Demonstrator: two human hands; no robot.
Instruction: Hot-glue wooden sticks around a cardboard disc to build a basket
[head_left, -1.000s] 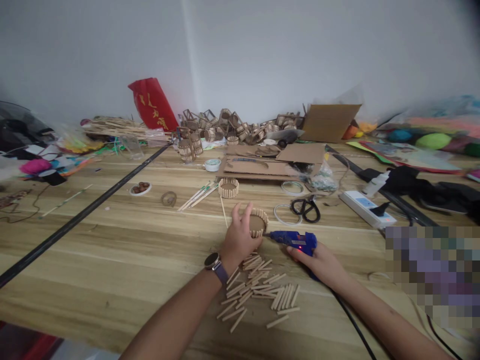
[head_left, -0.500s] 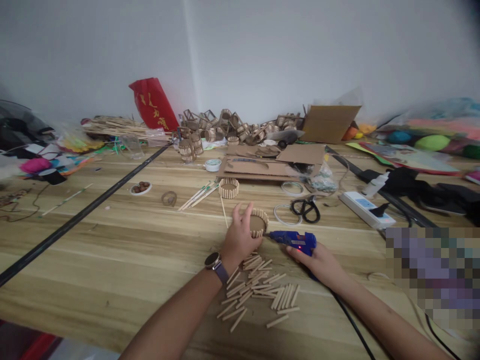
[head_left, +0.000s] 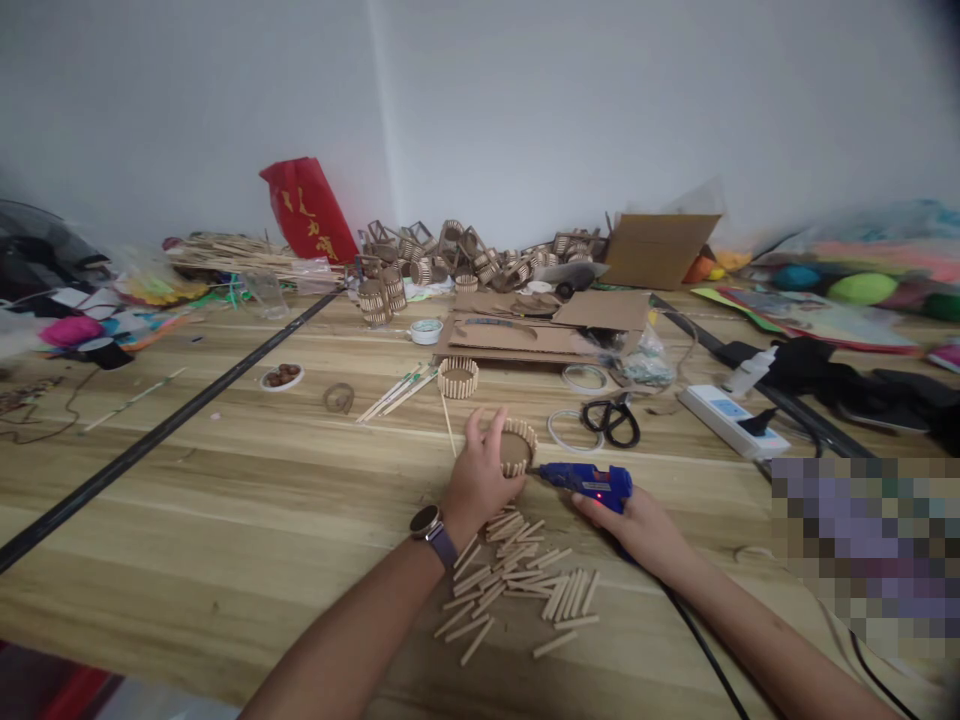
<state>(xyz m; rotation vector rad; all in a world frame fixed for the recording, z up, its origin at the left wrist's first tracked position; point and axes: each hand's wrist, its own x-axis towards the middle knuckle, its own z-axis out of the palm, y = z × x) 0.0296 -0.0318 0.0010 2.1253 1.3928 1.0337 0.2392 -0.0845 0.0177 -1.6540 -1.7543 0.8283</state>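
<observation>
Almost nothing has moved since the earlier frame. Gluing seems in hand, the next move calling for steady aim. Mid-frame on the counter (head_left: 300, 560), the left hand's (head_left: 481, 475) fingers curl around the stick-walled ring (head_left: 516, 452); the right hand's (head_left: 630, 515) wrap the glue gun (head_left: 589, 483), forearm slanting from lower right.

The left hand (head_left: 481, 478) grips a round stick cup (head_left: 517, 448); the right hand (head_left: 643, 520) holds a blue glue gun (head_left: 589, 482) pointed at the cup's near edge; loose sticks (head_left: 525, 573) lie scattered nearby; scissors (head_left: 612, 408) lie beyond the gun.
</observation>
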